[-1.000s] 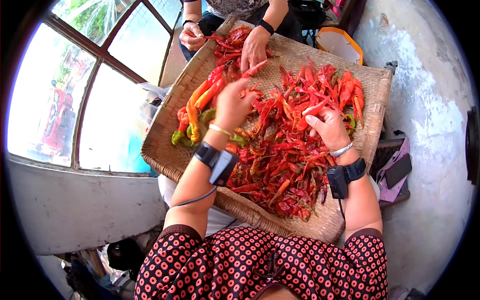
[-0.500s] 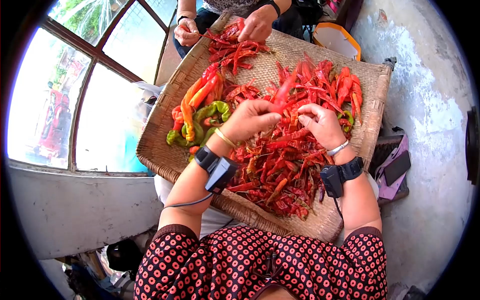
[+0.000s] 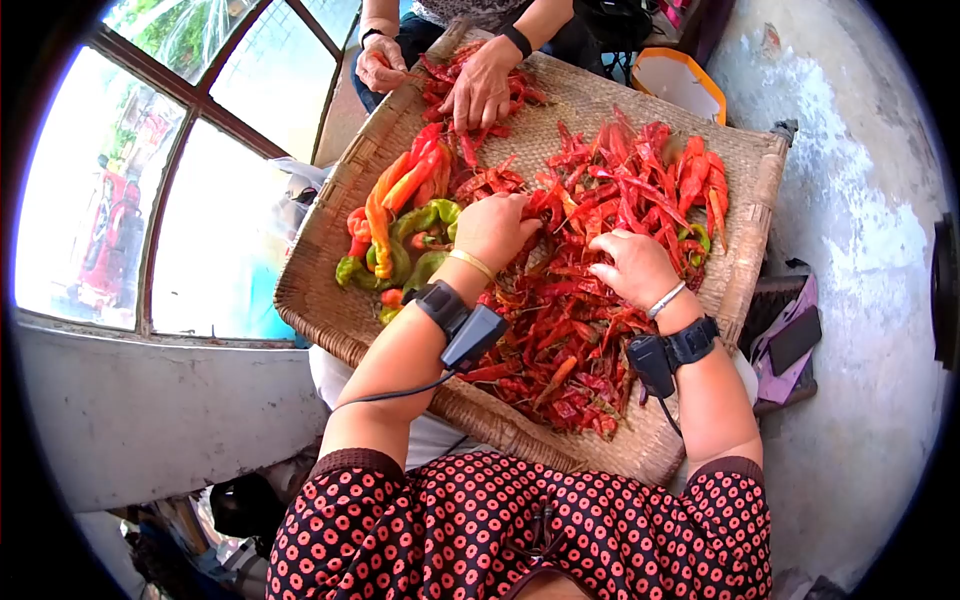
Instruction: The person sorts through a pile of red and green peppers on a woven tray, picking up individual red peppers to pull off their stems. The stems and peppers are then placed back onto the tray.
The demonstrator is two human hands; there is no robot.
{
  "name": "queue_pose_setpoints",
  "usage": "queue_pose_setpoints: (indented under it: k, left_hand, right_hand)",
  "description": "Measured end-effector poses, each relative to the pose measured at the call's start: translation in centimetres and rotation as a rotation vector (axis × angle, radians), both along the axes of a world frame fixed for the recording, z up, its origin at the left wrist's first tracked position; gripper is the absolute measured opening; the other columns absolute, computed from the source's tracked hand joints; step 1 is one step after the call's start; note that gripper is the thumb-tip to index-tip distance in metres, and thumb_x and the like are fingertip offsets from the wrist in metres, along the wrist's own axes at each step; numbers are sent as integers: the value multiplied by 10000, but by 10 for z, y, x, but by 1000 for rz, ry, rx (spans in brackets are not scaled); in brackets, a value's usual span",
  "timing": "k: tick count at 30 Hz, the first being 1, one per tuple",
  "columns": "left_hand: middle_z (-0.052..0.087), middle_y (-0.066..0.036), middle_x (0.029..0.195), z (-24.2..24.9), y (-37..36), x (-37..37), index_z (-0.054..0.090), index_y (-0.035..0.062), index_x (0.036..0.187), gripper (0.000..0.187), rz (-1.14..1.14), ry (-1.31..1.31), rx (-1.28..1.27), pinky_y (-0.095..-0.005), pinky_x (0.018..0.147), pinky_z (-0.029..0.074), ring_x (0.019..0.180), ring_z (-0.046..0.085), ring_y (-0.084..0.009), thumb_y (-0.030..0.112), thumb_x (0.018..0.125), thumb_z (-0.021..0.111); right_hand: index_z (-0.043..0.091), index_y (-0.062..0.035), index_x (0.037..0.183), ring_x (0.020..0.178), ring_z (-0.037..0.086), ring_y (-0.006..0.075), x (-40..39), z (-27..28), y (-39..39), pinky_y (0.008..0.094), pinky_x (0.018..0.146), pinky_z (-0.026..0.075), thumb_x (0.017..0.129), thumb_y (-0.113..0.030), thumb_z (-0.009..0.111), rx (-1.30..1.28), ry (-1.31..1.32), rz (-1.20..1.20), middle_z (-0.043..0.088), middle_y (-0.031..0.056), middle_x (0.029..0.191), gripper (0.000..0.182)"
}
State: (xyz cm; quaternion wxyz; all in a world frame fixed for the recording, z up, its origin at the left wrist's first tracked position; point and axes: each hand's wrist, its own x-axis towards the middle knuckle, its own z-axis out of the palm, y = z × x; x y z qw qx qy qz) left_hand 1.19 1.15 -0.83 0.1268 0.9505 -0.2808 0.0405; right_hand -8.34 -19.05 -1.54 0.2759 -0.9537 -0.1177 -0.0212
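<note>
Dried red chili peppers lie heaped across a woven bamboo tray. Over the middle of the heap, my left hand reaches down with its thumb apart from the fingers; the fingertips are partly hidden among the red chilies. My right hand rests on the chilies to the right, thumb and forefinger apart, with nothing visible between them. Fresh green peppers and an orange pepper lie left of my left hand.
Across the tray, another person's hands work among red chilies at the far corner. A window is on the left and a worn wall on the right. An orange-rimmed container stands behind the tray.
My left hand has lowered leftward onto the chilies; the red chili it held up no longer shows raised. My right hand has moved slightly down. The other person's hand has shifted toward me.
</note>
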Motion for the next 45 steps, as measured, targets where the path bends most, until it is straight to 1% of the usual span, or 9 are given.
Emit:
queue_pose_setpoints:
  k: [17,23,25,27,29,34,37,41,45]
  left_hand:
    - [616,-132,683,-24,0,2,627,76,709,193,-27,227,-174,-401,628,485,687,608,-309,269,710,644]
    - [618,-129,669,4,9,9,643,58,720,186,-117,364,-259,-363,584,477,607,601,-266,242,699,664]
    - [593,-29,638,22,16,16,639,15,800,180,-69,450,-360,-262,540,455,569,543,-99,192,773,654]
    - [611,-15,698,24,23,31,638,12,908,198,142,702,-1007,-215,534,443,568,523,-78,185,813,635]
    - [614,-14,824,23,22,41,612,13,1012,241,240,436,-1330,-183,543,436,595,515,-52,185,844,613]
    - [585,-152,1005,-6,28,42,596,58,1020,352,37,-105,-444,-383,785,470,886,577,-313,211,716,683]
    - [515,-109,1106,-10,22,29,623,108,983,304,-108,-186,-64,-370,813,456,969,517,-313,188,693,672]
    - [495,-88,1111,-15,25,29,646,110,908,228,-149,-126,-35,-370,797,462,954,514,-310,175,690,657]
    - [569,-88,943,1,26,30,662,97,809,134,-220,-102,-128,-361,756,471,880,553,-278,163,695,639]
  right_hand:
    - [547,-100,1014,837,591,318,-1,-1,9,420,722,478,744,-209,646,-92,-1,-5,594,124,887,307]
    - [558,-84,953,813,584,318,2,-6,9,412,697,472,731,-208,661,-141,30,33,576,119,854,274]
    - [562,-79,925,811,583,317,2,-9,7,412,697,471,732,-207,660,-135,27,44,572,118,841,252]
    - [573,-80,918,817,580,316,2,-11,6,410,704,470,731,-204,659,-126,28,55,572,118,856,240]
    - [574,-82,926,819,580,316,1,-10,7,409,707,471,727,-203,662,-126,29,58,572,117,863,249]
    - [579,-79,922,829,579,311,-2,-4,6,403,720,473,708,-177,666,-125,52,87,576,114,871,251]
    - [563,-66,852,823,584,314,0,-7,4,418,717,477,712,-160,652,-167,106,144,581,123,837,191]
    - [582,-59,823,822,588,314,1,-7,1,422,729,475,716,-164,630,-199,166,150,604,128,830,158]
    - [607,-64,810,804,594,315,2,-5,-5,424,723,474,730,-183,596,-171,176,130,624,131,799,144]
